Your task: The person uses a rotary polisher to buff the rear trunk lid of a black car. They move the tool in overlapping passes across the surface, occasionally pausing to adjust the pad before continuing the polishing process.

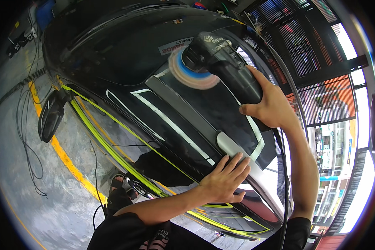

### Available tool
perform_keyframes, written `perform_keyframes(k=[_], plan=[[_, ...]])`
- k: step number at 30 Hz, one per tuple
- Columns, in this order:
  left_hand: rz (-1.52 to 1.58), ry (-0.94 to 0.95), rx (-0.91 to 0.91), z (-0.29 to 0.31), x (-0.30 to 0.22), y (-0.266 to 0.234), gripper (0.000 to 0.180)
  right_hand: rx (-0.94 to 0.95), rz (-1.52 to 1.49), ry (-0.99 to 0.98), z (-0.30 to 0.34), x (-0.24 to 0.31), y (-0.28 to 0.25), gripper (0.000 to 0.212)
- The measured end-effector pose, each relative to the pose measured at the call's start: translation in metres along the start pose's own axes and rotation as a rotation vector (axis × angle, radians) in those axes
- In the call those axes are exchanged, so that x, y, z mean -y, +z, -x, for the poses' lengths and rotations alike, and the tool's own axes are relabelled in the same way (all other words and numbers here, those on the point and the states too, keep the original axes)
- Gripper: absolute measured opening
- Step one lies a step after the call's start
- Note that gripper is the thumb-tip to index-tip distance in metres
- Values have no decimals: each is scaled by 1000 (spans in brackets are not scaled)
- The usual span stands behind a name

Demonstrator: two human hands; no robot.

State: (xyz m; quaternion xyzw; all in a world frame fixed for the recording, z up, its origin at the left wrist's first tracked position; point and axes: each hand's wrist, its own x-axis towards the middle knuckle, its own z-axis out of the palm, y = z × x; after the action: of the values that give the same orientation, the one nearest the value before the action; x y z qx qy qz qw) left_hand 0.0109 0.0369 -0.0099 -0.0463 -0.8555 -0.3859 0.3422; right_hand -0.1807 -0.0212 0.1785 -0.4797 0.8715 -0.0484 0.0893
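Upper centre: I see the right hand (270,100) clamped on a black, angled-body power polisher (231,71), its round blue-and-cream pad (187,77) against the glossy black car roof (125,62) | Lower centre: left hand (224,181), fingers spread apart, lies on the smooth silver roof rail (230,143) | Left of centre: bright yellow-green strips (105,141) line the car's side.

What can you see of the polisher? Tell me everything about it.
The polisher is black and plastic-looking, with pale markings on its head and a thick handle. Under the head sits a round, pale, fuzzy-looking pad with a blue layer; its edge looks blurred. It's over the black roof, head to the upper left, the right hand gripping the handle. A black cord trails below. Whether the pad touches the roof is unclear.
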Motion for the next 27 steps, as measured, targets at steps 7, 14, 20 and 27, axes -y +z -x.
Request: perform_keyframes(k=[7,14,20,27], plan=[[-9,-9,25,0,1,-2,70,67,-24,-3,-1,13,1,100],[-9,3,19,0,0,-1,69,57,59,47,-11,14,2,101],[0,-1,23,1,0,1,70,60,-13,6,-16,33,9,99],[7,1,34,1,0,2,71,35,91,38,-24,38,12,98]])
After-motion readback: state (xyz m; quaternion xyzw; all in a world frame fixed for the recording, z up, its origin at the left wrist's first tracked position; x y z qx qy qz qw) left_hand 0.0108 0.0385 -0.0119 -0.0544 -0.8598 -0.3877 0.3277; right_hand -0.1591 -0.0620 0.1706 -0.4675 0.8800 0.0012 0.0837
